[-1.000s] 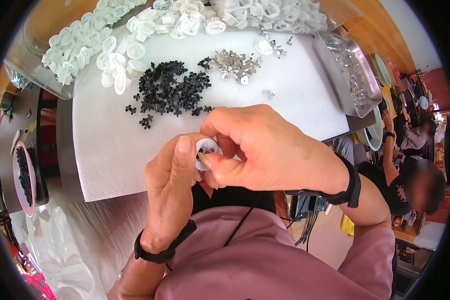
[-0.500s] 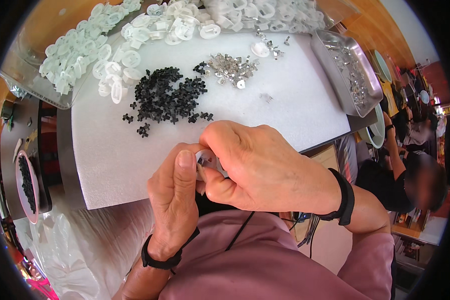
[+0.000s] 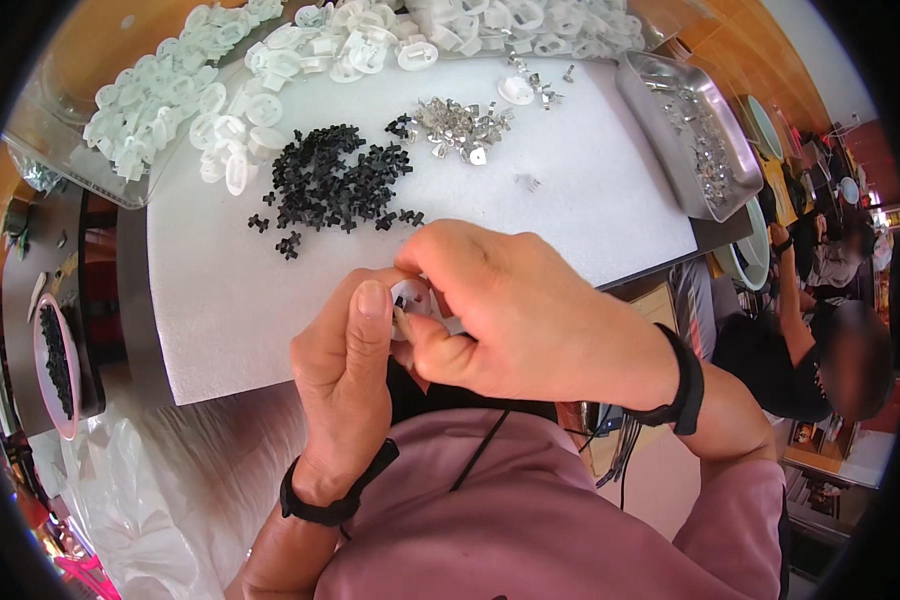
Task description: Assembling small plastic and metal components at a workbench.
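Observation:
Close to my body, my left hand (image 3: 343, 365) is closed around a small round white plastic part (image 3: 411, 293), its thumb upright along the near side. From the right, my right hand (image 3: 535, 310) bends over the same part, thumb and index finger pinching at its edge. A dark bit shows inside the part; my fingers hide the rest. Beyond my hands lies a heap of small black cross-shaped pieces (image 3: 335, 187). Right of that heap is a pile of small shiny metal clips (image 3: 459, 130).
Many white plastic parts (image 3: 355, 45) are heaped along the far edge of the white foam sheet (image 3: 225, 320). A metal tray (image 3: 667, 72) with metal bits stands at the right. A pink dish (image 3: 69, 418) of black pieces is far left. Another person (image 3: 770, 365) sits at the right.
Both hands stay on the white part and have shifted slightly upward in the view. The part shows a little more between the fingers.

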A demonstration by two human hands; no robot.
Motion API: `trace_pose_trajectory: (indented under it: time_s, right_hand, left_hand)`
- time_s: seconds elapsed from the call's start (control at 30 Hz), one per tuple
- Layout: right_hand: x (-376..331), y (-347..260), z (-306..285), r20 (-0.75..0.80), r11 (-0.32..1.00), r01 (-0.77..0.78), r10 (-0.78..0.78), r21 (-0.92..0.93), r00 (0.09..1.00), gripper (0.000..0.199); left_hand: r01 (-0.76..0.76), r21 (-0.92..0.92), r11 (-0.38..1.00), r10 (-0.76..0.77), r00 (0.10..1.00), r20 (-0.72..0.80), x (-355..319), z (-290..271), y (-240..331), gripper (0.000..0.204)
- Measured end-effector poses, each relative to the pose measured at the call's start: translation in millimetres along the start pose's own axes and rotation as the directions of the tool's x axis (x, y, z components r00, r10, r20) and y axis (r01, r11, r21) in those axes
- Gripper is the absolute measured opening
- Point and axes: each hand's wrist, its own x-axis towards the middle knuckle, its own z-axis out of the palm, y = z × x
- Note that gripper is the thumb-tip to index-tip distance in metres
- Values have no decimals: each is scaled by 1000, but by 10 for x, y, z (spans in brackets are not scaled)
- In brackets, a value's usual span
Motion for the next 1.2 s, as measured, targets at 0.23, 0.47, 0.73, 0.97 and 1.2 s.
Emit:
trace_pose_trajectory:
  time_s: [0.23, 0.47, 0.73, 0.97, 1.2]
  right_hand:
    - [-59, -121, -94, -61, 1000, -21, 21, -5, 998, 39]
    - [-37, -106, 150, -160, 990, 55, -76, -132, 984, 33]
    - [-24, -128, 215, -221, 976, 62, -109, -208, 969, 31]
    - [-30, -67, 305, -296, 980, 80, -133, -185, 946, 31]
    - [-19, -61, 393, -312, 981, 86, -139, -177, 940, 31]
  left_hand:
    - [75, -410, 909, -115, 991, -72, 68, 70, -22, 44]
    - [87, -455, 886, -55, 995, 82, 83, -62, -77, 42]
    - [84, -368, 926, -87, 996, 10, 104, -53, -136, 38]
    - [75, -414, 907, -85, 996, -7, 103, -25, -125, 32]
    - [53, -452, 890, -50, 999, 18, 90, -43, -171, 31]
